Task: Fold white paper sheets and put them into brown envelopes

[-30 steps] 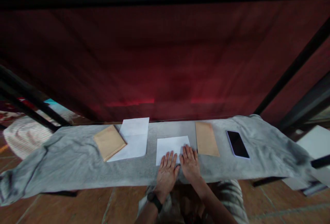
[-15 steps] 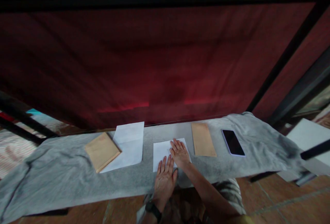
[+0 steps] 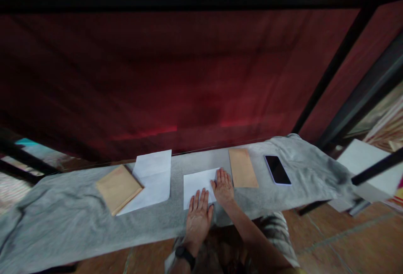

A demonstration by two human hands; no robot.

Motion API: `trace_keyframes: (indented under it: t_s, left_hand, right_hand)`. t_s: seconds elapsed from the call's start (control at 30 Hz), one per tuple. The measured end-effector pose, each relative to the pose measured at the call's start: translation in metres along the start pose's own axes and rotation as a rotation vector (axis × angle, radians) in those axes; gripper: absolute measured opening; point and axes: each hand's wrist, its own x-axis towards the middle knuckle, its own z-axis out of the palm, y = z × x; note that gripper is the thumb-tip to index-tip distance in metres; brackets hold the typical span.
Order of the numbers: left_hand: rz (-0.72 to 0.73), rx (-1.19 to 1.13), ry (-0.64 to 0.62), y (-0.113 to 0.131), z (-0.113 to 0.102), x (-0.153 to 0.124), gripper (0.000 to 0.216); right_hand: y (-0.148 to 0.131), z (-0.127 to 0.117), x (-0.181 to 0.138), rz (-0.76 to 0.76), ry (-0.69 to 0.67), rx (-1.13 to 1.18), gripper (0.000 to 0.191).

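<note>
A folded white sheet of paper [image 3: 197, 183] lies on the grey cloth [image 3: 78, 219] in front of me. My left hand [image 3: 197, 216] rests flat on its near edge, fingers stretched out, with a dark watch on the wrist. Flat on the sheet's right side, my right hand [image 3: 223, 185] has its fingers extended toward the far edge. Neither hand holds anything. A brown envelope [image 3: 242, 173] sits just right of my right hand.
Another brown envelope [image 3: 118, 188] overlaps a larger white sheet [image 3: 151, 177] at the left. A dark phone [image 3: 277, 169] lies at the right. A dark red curtain [image 3: 189, 76] hangs behind. A white board [image 3: 365, 160] is at far right, tiled floor below.
My right hand slid up the sheet and then to its right side. My left hand stayed at the near edge. The view shifted to the right.
</note>
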Motion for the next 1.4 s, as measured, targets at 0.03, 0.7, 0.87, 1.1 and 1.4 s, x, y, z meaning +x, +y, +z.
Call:
trace_keyframes:
  t_s: [0.03, 0.7, 0.87, 1.1, 1.4]
  left_hand:
    - [0.001, -0.001, 0.001, 0.0, 0.0, 0.0, 0.053]
    - [-0.021, -0.055, -0.042, 0.004, -0.007, -0.001, 0.054]
    - [-0.069, -0.029, -0.026, 0.004, -0.01, -0.005, 0.056]
    - [-0.252, 0.011, 0.027, -0.013, -0.013, -0.024, 0.056]
    - [-0.235, -0.053, -0.076, 0.007, -0.01, 0.013, 0.056]
  right_hand:
    - [0.0, 0.0, -0.001, -0.001, 0.012, -0.003, 0.06]
    - [0.021, -0.049, -0.068, -0.241, -0.064, 0.019, 0.049]
    - [0.029, -0.062, -0.084, -0.314, -0.073, 0.001, 0.052]
    - [0.029, -0.062, -0.086, -0.317, -0.066, -0.038, 0.053]
    - [0.027, -0.063, -0.086, -0.297, -0.086, -0.021, 0.052]
